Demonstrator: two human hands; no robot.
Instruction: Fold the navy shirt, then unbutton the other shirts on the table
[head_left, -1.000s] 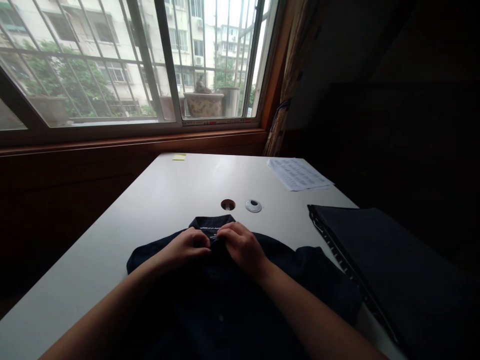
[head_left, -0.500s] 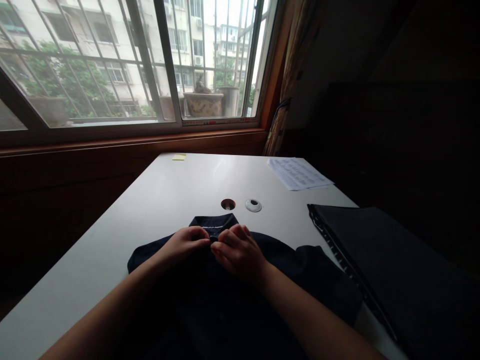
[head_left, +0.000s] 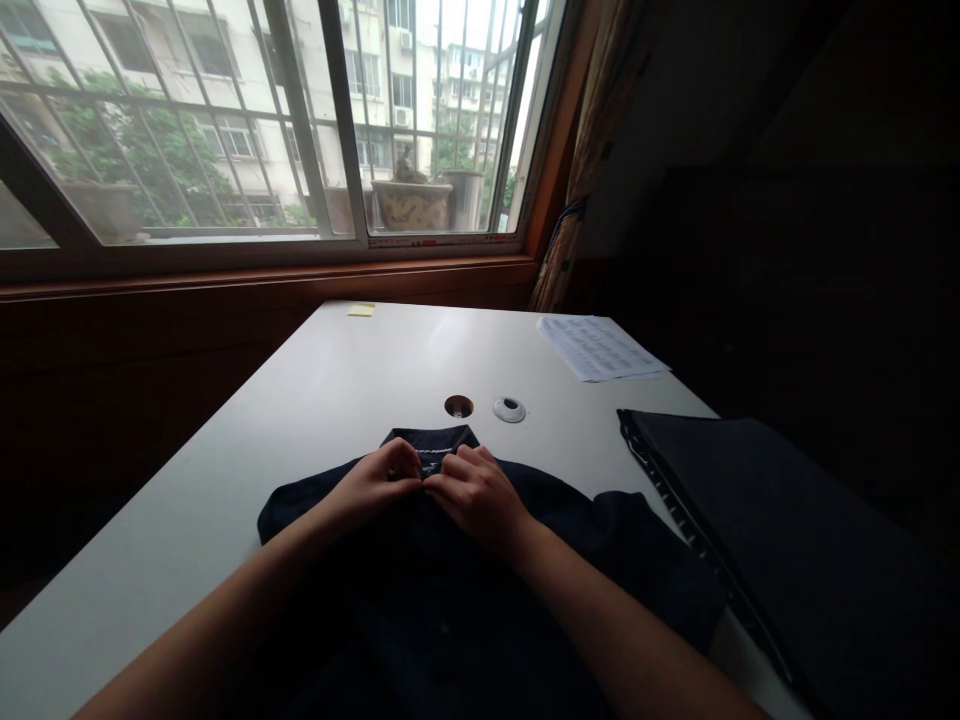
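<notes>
A dark navy collared shirt (head_left: 420, 590) lies front up on the white table, its collar (head_left: 431, 437) toward the window. My left hand (head_left: 382, 475) pinches the shirt's front edge just below the collar opening. Facing it from the other side, my right hand (head_left: 480, 495) grips the opposite front edge, fingers curled. The fingertips of both hands almost meet at the neckline. Between them a light label shows inside the collar. Any button there is hidden by my fingers.
To the right lies a dark folded cloth (head_left: 757, 500) with a zipper-like edge. Printed papers (head_left: 600, 348) rest at the table's (head_left: 300, 400) back right. A cable hole (head_left: 459, 407), its loose cover (head_left: 510, 409) and a yellow sticky note (head_left: 361, 310) are beyond the collar.
My right hand's fingers have shifted and lowered slightly at the neckline, and more of the label inside the collar shows. The view has tilted a little. Both hands keep hold of the shirt.
</notes>
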